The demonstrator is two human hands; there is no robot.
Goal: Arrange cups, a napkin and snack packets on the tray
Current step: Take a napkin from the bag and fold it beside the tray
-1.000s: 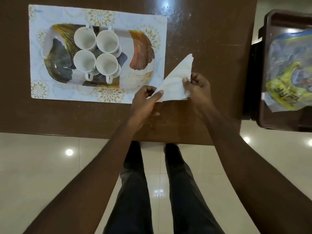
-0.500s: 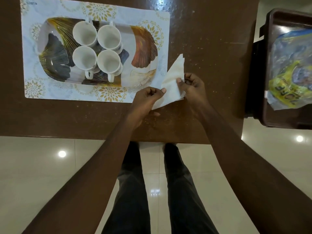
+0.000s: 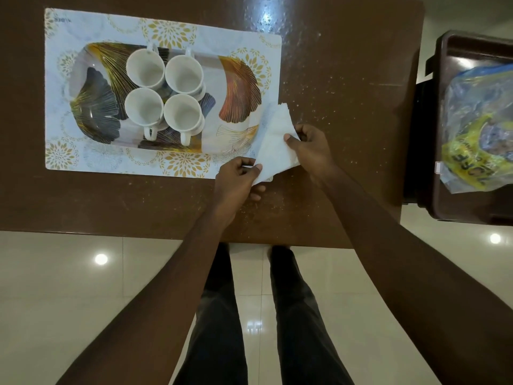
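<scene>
Left fingers (image 3: pixel 256 168): curled on the left hand (image 3: pixel 237 182), thumb and forefinger pinching the near corner of the napkin (image 3: pixel 273 143).
Right fingers (image 3: pixel 290 138): curled on the right hand (image 3: pixel 313 151), thumb on top, pinching the napkin's right edge.
Napkin: white, folded to a rough triangle, held between both hands. Far tip over the right edge of the mat (image 3: pixel 83 26), just beside the right end of the tray (image 3: pixel 241 79). Lifted or resting on the counter (image 3: pixel 347 79): cannot tell.
Tray: leaf-patterned, lying on the mat, right end bare.
Cups (image 3: pixel 183 115): four, white, upright, bunched two by two at the tray's middle, close enough to touch or nearly so.
Packets (image 3: pixel 477 140): yellow and blue, under clear plastic in a brown bin (image 3: pixel 449 56) off the counter's right end, well apart from the tray.
Step in hand: most likely the napkin, either the fold being finished or the piece being brought to the tray. Cups look settled. Packets not yet begun.
Next move calls for: probably a light hold at both pinches so the fold does not spring open, a short shift left over the tray's bare right end, laying it flat clear of the cup handles, then letting go one hand at a time.
</scene>
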